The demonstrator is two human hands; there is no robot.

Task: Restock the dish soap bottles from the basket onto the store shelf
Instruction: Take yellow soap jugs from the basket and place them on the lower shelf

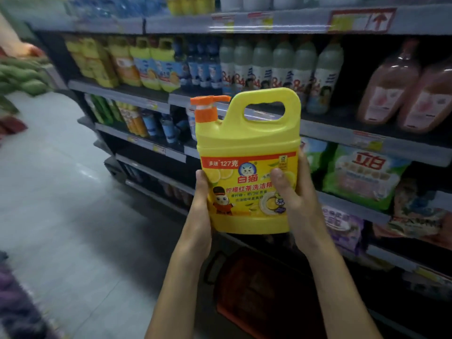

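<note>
Two bare forearms reach up from the bottom edge. Between them the left hand [202, 199] and right hand [292, 194] hold a yellow dish soap bottle [247, 143] upright in the air, in front of the store shelf [342, 129] and not resting on any board. The left hand clasps the bottle's lower left side, with its thumb along the edge of the label and its other fingers hidden behind the bottle. The right hand clasps the lower right side, with its thumb pressed flat on the front of the label. Its fingers curl round the far edge, where only a tip shows.

The bottle has a built-in carrying handle at the top right and an orange pump cap [206, 110] at the top left, its spout pointing right toward the handle. The label faces the camera, with a red band and lemon pictures.

Below the bottle, on the floor [61, 192] close against the rack, sits a red basket [256, 297] with a black handle. It is too dim to tell what is inside. Behind the bottle, one board carries white bottles [281, 67], with yellow bottles [146, 66] further left and big pink bottles [391, 89] to the right. Lower down, right of the right hand, stands a green bag [362, 174], and purple bags [342, 226] lie beneath it. The background is blurred.
</note>
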